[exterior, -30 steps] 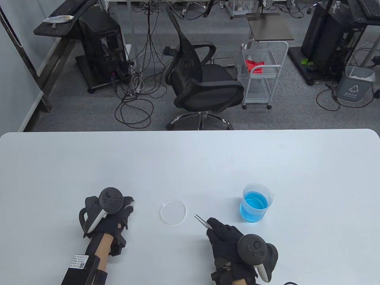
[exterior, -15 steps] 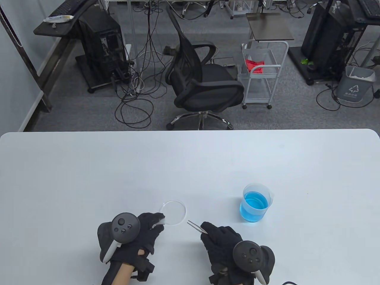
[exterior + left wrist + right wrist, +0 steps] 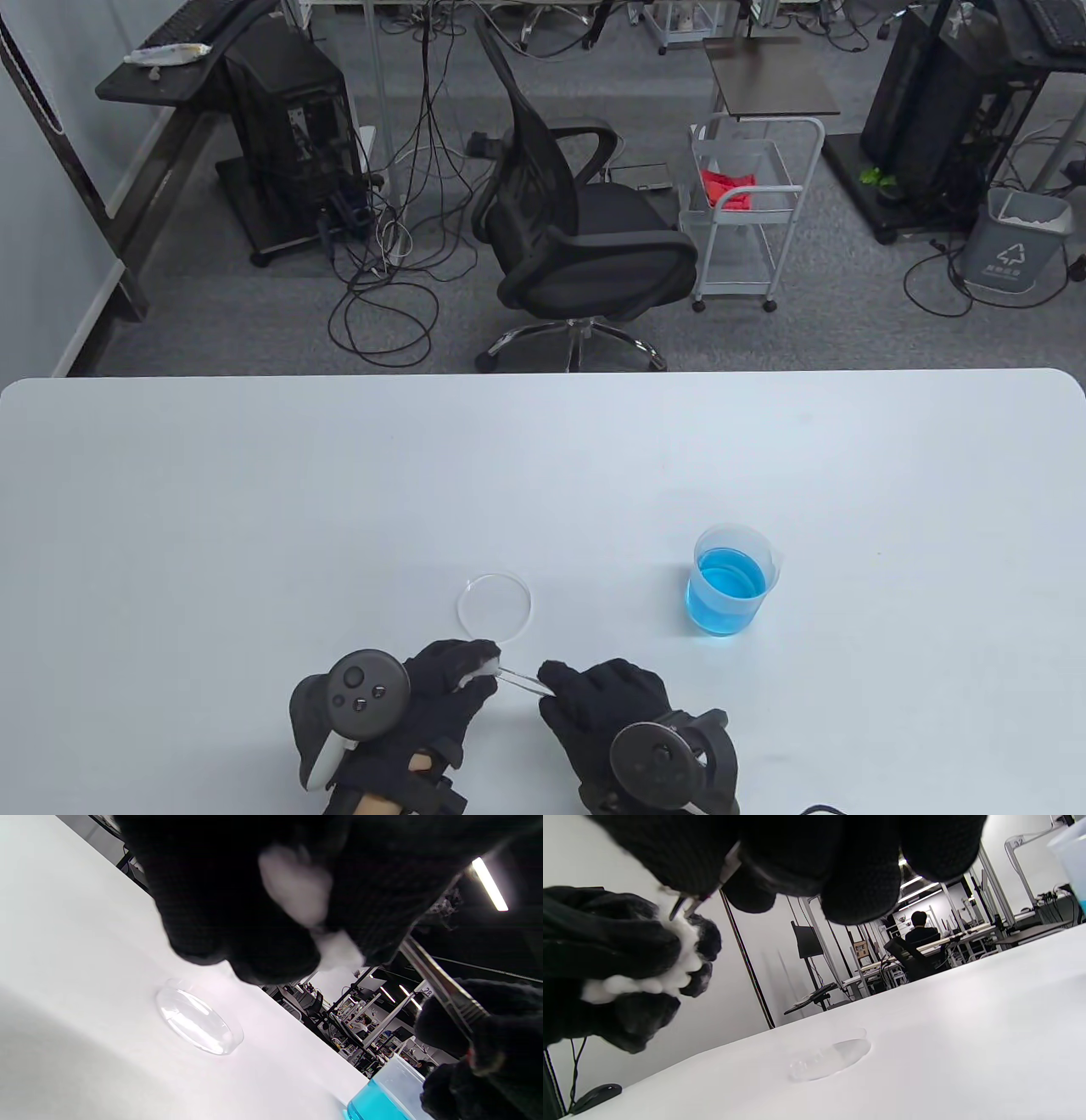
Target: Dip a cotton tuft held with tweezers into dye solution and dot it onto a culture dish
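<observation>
Cotton tuft [image 3: 478,672] sits pinched in the left hand [image 3: 424,705], near the table's [image 3: 254,509] front edge, just in front of the clear culture dish [image 3: 495,606], which holds nothing visible. Tweezers [image 3: 522,679], gripped by the right hand [image 3: 607,705], reach across with their tips at the cotton. To the right, well apart, a clear beaker [image 3: 731,580] holds blue dye solution [image 3: 728,586]. No writing on the containers is readable.

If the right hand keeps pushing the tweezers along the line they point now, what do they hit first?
Most likely the cotton tuft held in the left hand: the right hand aims the tweezers straight at it, tips apparently at the cotton already. Depth is unclear.
</observation>
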